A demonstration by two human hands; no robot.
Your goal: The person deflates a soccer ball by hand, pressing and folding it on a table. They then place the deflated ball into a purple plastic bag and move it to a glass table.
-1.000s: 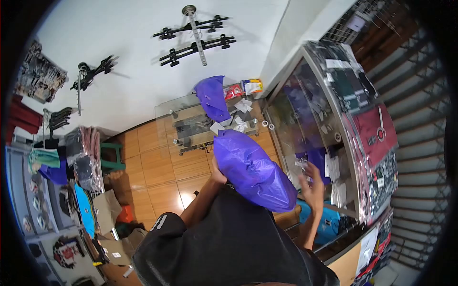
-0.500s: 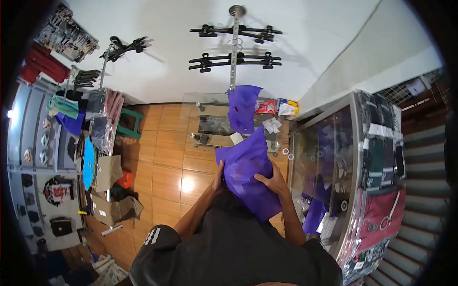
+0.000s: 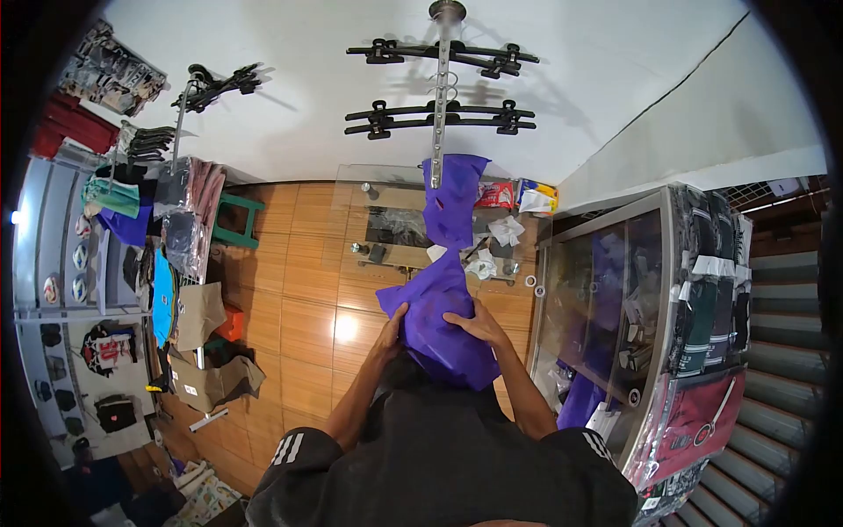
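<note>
A purple cloth-like bag (image 3: 443, 329) is held in front of my chest, bulging and creased. My left hand (image 3: 392, 332) is closed on its left edge, with the thumb on the face turned toward me. My right hand (image 3: 482, 324) grips the right side, its thumb pressed onto the front and its other fingers hidden behind. Beyond my hands, another purple bag (image 3: 452, 206) with a slot-shaped hole lies on a glass table (image 3: 351, 211). Crumpled white paper (image 3: 506, 231) is to the right of that bag.
Red packaging (image 3: 495, 195) and a yellow-and-blue packet (image 3: 536, 197) sit at the table's back right. A glass display case (image 3: 606, 307) stands close on my right. Black clip hangers (image 3: 439, 119) hang from a wall rail. Clothes racks and a green stool (image 3: 237, 220) are to the left.
The bag and both my hands have shifted slightly left. Its top corner has dropped lower, and more white paper shows on the table behind it. Both hands keep their hold.
</note>
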